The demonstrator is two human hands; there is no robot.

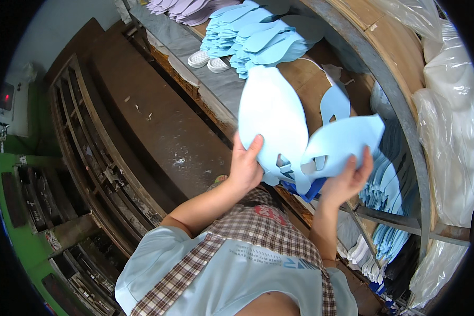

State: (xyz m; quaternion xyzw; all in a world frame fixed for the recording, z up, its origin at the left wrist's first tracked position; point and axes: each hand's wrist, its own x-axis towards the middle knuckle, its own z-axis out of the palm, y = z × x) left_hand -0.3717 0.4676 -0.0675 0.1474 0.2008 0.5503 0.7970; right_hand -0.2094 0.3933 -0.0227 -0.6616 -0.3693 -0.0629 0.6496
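My left hand (246, 164) grips a sole-shaped light blue foam sheet (273, 113) near its lower end, thumb on top. My right hand (348, 181) pinches the lower edge of a second light blue foam sheet (347, 143), which tilts off to the right. Both sheets have small cut-out openings where their narrow ends meet. Whether they are joined there cannot be made out. A dark blue object (309, 190) shows partly beneath them. Behind lies another light blue foam sheet (334, 104) with an opening, on the cardboard.
Stacked light blue sheets (258, 37) and lilac sheets (192, 9) lie on the shelf beyond, near white slippers (208, 61). More blue sheets (384, 184) fill the rack at right, behind its curved metal frame (405, 110). A brown metal bench (142, 116) stands left.
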